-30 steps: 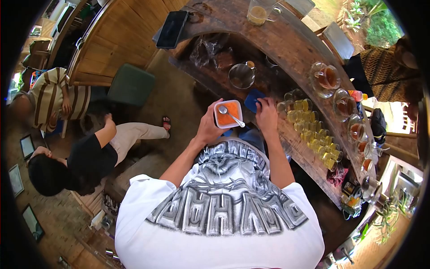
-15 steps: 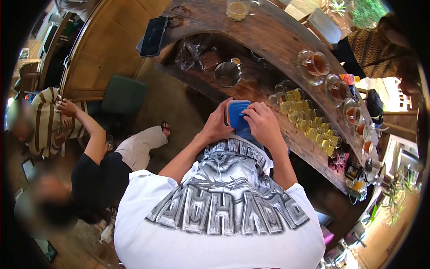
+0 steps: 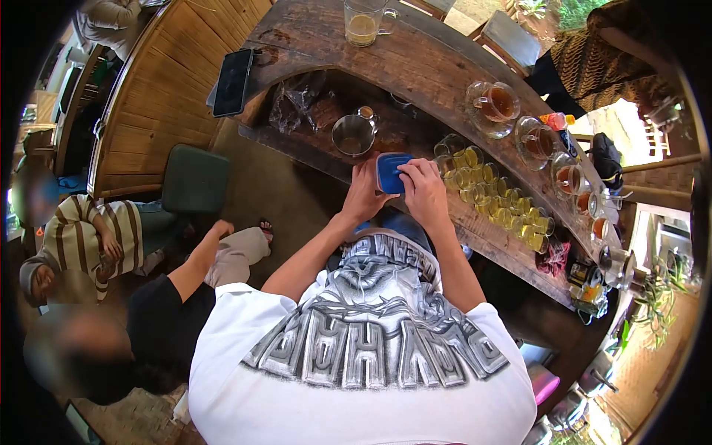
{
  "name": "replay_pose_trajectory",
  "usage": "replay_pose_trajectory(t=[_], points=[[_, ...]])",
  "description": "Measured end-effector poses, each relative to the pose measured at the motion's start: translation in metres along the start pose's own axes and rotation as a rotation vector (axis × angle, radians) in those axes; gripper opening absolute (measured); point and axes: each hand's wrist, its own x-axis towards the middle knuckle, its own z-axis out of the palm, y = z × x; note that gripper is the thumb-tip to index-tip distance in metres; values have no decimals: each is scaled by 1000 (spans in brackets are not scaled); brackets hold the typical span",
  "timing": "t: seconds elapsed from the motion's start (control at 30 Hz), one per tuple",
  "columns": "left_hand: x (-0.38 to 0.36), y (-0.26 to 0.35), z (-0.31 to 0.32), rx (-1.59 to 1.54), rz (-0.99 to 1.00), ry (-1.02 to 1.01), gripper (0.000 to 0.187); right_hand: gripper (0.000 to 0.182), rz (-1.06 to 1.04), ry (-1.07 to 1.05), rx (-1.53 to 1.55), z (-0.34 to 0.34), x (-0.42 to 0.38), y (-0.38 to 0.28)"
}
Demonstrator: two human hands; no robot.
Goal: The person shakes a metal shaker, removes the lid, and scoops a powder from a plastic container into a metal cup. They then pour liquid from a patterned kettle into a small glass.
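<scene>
Between my two hands is a small container with a blue lid (image 3: 392,172), held in front of my shirt near the lower shelf's edge. My left hand (image 3: 365,194) is wrapped round its left side and base. My right hand (image 3: 424,185) has its fingers bent over the lid's right edge, pinching at it. Just beyond the container stands a metal cup (image 3: 353,134) on the shelf. Right of my right hand are several small glasses of yellow liquid (image 3: 493,191) in rows.
A curved wooden counter (image 3: 423,55) bears a phone (image 3: 232,83), a glass mug (image 3: 361,28) and several cups of brown drink (image 3: 495,102) on saucers. A crumpled plastic bag (image 3: 293,104) lies on the shelf. People sit at the left beside a green stool (image 3: 194,178); another stands far right.
My view has shifted, so the counter things appear further left. The container stays in my hands, its lid tilted more upward. The dark-sleeved person at the left has lowered an arm.
</scene>
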Motion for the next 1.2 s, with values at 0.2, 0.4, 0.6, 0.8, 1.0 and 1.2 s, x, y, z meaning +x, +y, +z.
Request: replay_pose_trajectory(t=[0.2,0.4,0.6,0.8,1.0,1.2], points=[[5,6,10,24,-17,146,114,17,66,102,-86,13,-2,6],[5,-4,23,-84,-65,145,102,17,144,115,-158,19,6,2],[6,3,24,-47,-75,239,73,16,167,123,-290,13,14,5],[-2,7,22,-249,-268,51,45,17,214,104,-230,13,15,2],[7,10,30,-362,-117,52,38,21,227,150,-286,24,26,13],[12,20,30,-450,-185,-57,41,31,222,302,-255,10,22,5]])
